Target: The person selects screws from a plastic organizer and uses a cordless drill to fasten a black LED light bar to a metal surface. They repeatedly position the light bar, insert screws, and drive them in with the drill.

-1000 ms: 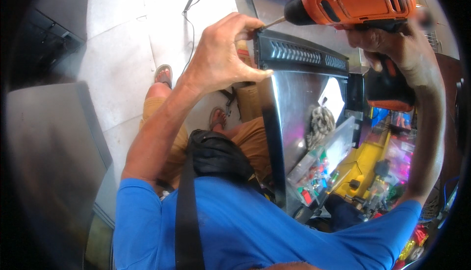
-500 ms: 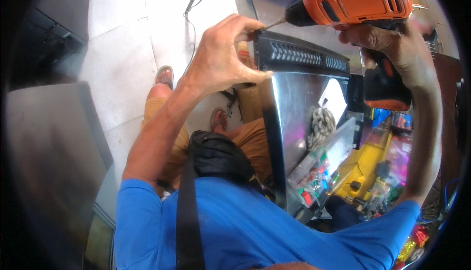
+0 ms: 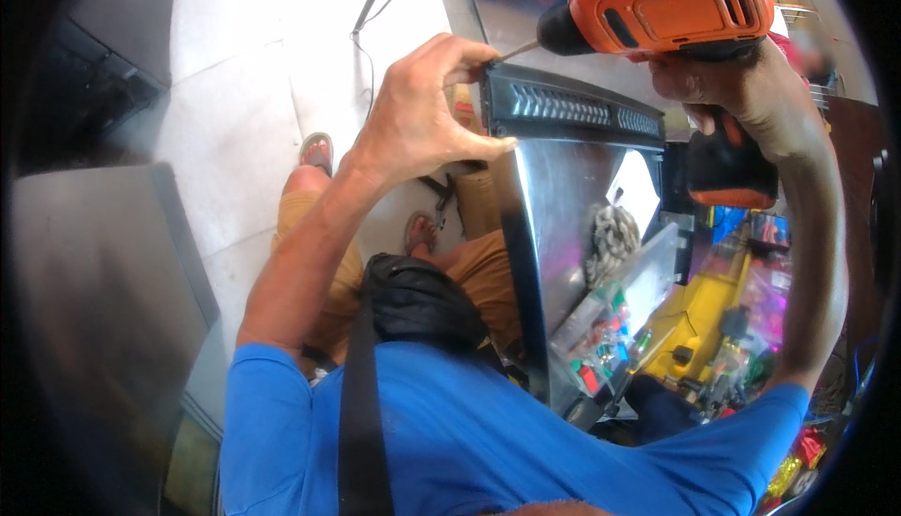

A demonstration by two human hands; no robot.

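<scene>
My right hand (image 3: 737, 84) is wrapped round the handle of an orange and black cordless drill (image 3: 671, 9). Its thin bit (image 3: 519, 50) points left and meets the top left corner of a black vented panel (image 3: 563, 108). That panel runs along the top of an upright box with a shiny metal side (image 3: 558, 197). With thumb and fingers spanning the panel's left end, my left hand (image 3: 413, 113) grips it; the fingertips are beside the bit's tip. Whether a screw sits under the bit is too small to tell.
A clear plastic bin (image 3: 657, 263) of small colourful parts and a grey rope-like bundle (image 3: 615, 235) are beside the box. Right of them lies a yellow tray (image 3: 699, 310) among clutter. A grey cabinet (image 3: 103, 244) stands at left; a cable (image 3: 369, 66) trails on the floor.
The drill and my right hand have shifted slightly left, and the panel's left end with my left hand has moved a little left too. Both grips are the same.
</scene>
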